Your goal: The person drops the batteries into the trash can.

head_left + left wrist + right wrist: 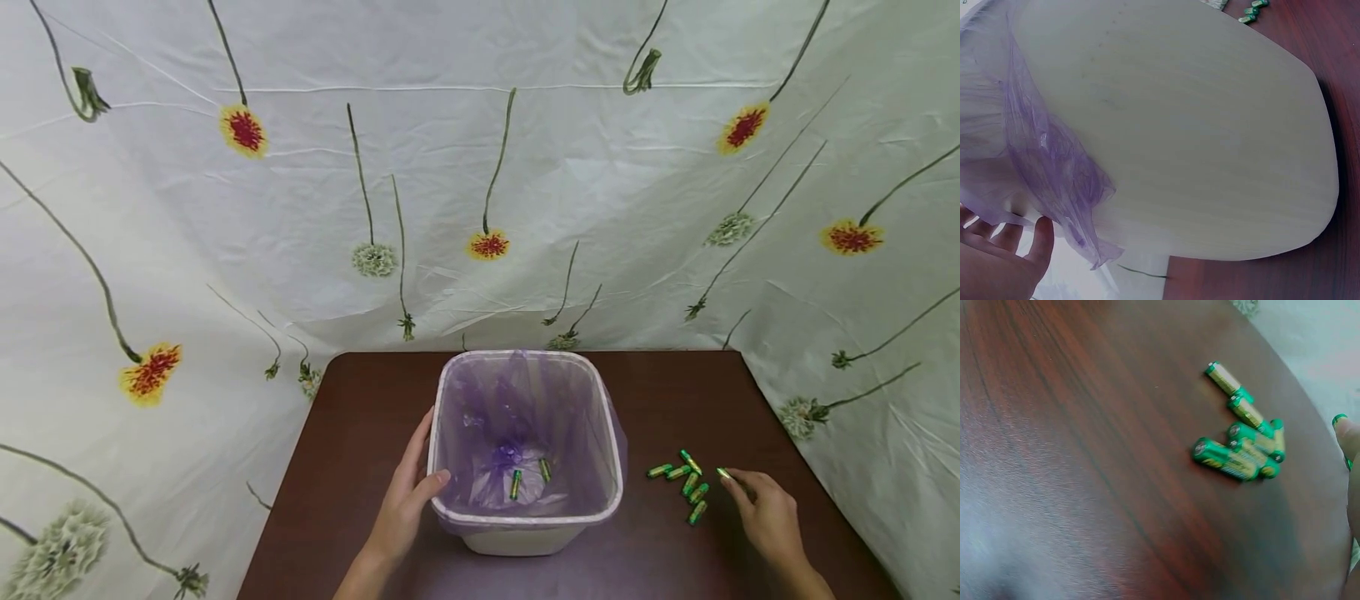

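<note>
A pale waste bin [521, 542] stands on the table, lined with a thin purple bag [558, 408] folded over its rim. My left hand [405, 504] grips the bin's left rim, thumb over the edge and fingers outside. In the left wrist view, the bag's loose edge [1054, 156] hangs near the fingers. Two green batteries lie at the bottom of the bin, one battery [516, 484] left of the other battery [544, 470]. To the right of the bin, my right hand [768, 508] pinches a battery [723, 472] between thumb and fingers, beside several loose batteries [698, 493].
The dark brown table [367, 400] has rounded corners at the back. A white cloth [420, 167] printed with flowers hangs behind and on both sides. The loose batteries [1225, 459] lie close together, some touching, near the table's right side.
</note>
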{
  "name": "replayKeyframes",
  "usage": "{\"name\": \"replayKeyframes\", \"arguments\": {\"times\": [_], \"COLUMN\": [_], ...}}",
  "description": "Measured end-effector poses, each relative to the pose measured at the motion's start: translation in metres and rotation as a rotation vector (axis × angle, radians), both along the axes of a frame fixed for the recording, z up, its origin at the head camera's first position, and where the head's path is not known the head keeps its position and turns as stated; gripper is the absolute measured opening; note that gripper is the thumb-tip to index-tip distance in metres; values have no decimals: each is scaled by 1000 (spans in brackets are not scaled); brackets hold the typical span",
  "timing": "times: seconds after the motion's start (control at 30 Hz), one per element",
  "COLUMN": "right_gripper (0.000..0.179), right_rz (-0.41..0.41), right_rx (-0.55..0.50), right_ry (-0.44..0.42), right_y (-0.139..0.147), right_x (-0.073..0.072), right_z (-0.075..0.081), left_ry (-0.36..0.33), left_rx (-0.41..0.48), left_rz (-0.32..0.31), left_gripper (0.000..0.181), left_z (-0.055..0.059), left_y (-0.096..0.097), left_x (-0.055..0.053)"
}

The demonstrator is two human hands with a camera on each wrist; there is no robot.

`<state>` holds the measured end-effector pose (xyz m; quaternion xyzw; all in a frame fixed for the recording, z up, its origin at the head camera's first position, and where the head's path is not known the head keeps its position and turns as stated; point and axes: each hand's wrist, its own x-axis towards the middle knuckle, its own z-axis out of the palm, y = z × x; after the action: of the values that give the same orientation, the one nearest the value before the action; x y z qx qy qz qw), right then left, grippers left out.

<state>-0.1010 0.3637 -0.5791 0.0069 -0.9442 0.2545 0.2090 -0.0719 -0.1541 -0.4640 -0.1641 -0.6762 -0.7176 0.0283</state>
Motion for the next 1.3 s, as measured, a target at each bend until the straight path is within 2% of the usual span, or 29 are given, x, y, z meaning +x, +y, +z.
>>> {"name": "replayKeyframes", "arguments": {"times": [0.27, 0.6, 0.87, 1.3], "right_gripper": [17, 20, 23, 24], "right_rz": [55, 142, 228, 338], "right_rx": [9, 16, 4, -2], "right_ry": [26, 88, 151, 196], "right_y": [-2, -15, -26, -52], "right_x": [-14, -32, -41, -57], "right_z": [18, 53, 77, 117], "left_ry": [4, -3, 17, 7], "left_rx": [-2, 6, 5, 12], "left_rz": [13, 11, 4, 2], "left_gripper": [73, 73, 73, 74], "left_z": [-1, -1, -1, -2], "left_y": [0, 1, 1, 1], "left_x": [0, 0, 0, -1]}}
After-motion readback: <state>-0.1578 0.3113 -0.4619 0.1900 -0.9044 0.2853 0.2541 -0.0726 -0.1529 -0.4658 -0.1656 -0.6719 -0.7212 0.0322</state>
